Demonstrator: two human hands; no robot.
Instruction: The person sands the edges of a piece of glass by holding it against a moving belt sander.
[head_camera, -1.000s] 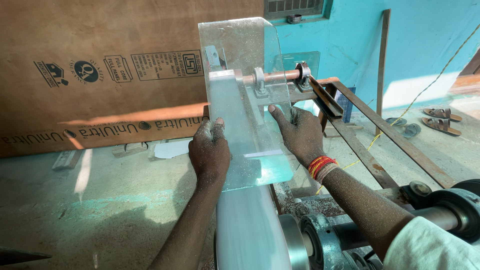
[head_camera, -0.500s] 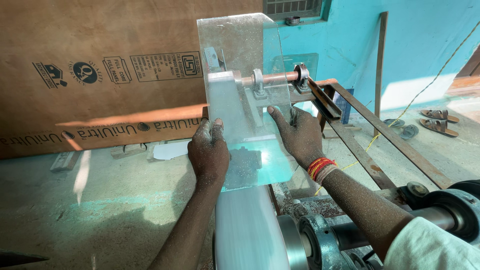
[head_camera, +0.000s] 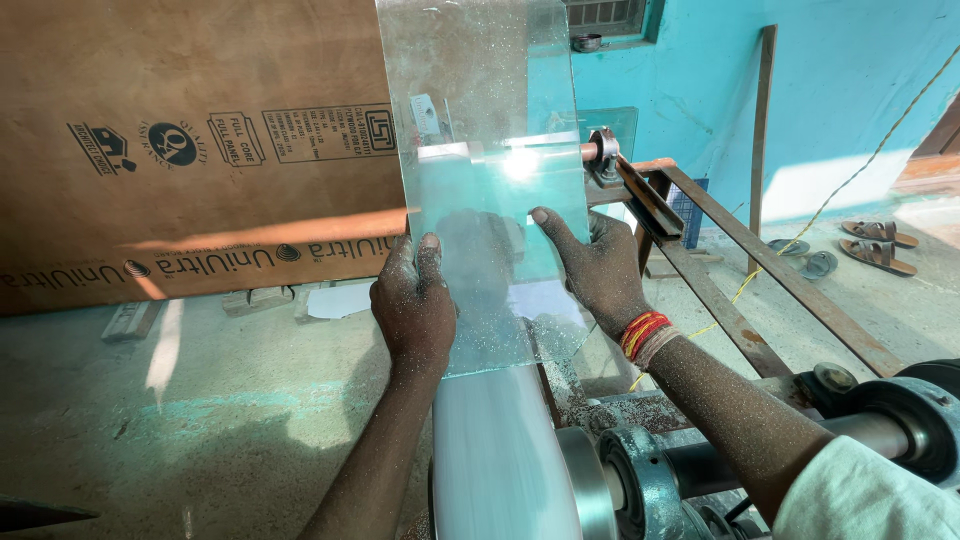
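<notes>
Raised since the earlier frame, the glass sheet stands upright, lower edge on the spinning wheel. Left hand and right hand grip its sides; keep pressure even and fingers above the wheel.

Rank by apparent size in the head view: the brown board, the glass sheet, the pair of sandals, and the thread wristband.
1. brown board, largest.
2. glass sheet, held by the left hand and right hand.
3. pair of sandals, though they lie far off.
4. thread wristband, close to the camera yet smallest.
</notes>
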